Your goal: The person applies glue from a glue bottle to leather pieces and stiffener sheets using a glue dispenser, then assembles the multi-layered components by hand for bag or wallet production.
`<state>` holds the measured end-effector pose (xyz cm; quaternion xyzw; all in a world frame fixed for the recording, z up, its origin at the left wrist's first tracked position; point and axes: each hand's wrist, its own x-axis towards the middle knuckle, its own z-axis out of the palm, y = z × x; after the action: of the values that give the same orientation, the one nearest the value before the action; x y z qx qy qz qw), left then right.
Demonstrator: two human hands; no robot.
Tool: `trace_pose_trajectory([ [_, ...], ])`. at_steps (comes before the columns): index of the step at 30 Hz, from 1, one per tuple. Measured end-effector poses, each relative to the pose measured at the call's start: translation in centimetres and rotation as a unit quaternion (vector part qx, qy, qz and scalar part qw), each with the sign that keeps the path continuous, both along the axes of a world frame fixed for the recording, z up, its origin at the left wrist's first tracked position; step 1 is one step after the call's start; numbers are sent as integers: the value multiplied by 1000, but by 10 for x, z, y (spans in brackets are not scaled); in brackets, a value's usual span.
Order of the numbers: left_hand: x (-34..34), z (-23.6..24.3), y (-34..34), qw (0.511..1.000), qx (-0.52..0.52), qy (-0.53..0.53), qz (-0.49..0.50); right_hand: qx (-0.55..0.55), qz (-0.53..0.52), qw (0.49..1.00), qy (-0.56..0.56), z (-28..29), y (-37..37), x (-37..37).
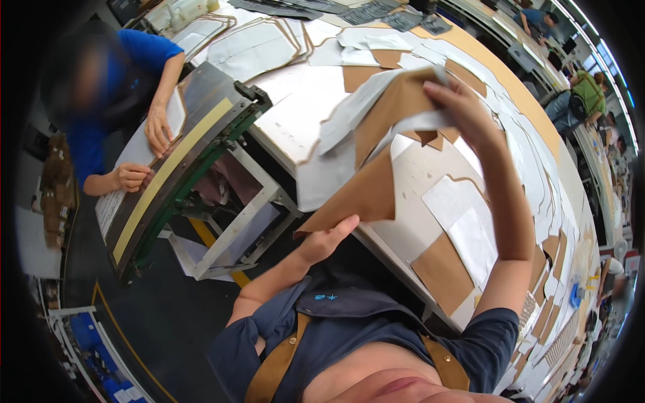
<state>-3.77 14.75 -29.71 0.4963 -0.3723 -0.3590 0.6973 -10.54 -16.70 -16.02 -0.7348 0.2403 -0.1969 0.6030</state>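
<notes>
1. Right hand (463, 111): raised, slightly blurred; thumb and fingers pinched nearly together on the upper edge of the sheet.
2. Left hand (326, 243): low; thumb against the sheet's lower edge, fingers curled beneath, grip seemingly light.
3. Brown sheet (363, 195), pale-backed: aloft between both hands, above the table's near edge; bent; single or layered, cannot tell.
4. Hazards, as judged: slipping from a light left grip; creasing at the bend; a sagging edge dragging loose pieces.
5. Table (411, 209): bare patch right of the sheet; pale cut piece (460, 208) beyond it; front edge slanting below.
6. Green-framed machine (171, 171), left: co-worker's hands (158, 129) there; dark floor between machine and wearer gives room.
</notes>
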Motion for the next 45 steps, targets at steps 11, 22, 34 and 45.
trace_pose_trajectory([
  [11,80,99,-273,996,-24,-80,-6,-167,-100,965,-175,82,-218,-12],
  [22,47,-36,-411,952,159,-62,-254,145,-379,903,-138,-156,-342,-135],
  [34,82,-113,-250,958,122,-257,-40,-222,-229,942,106,-161,45,-285],
  [45,132,-111,-326,967,254,-4,-39,-226,-441,861,115,-161,208,-340],
])
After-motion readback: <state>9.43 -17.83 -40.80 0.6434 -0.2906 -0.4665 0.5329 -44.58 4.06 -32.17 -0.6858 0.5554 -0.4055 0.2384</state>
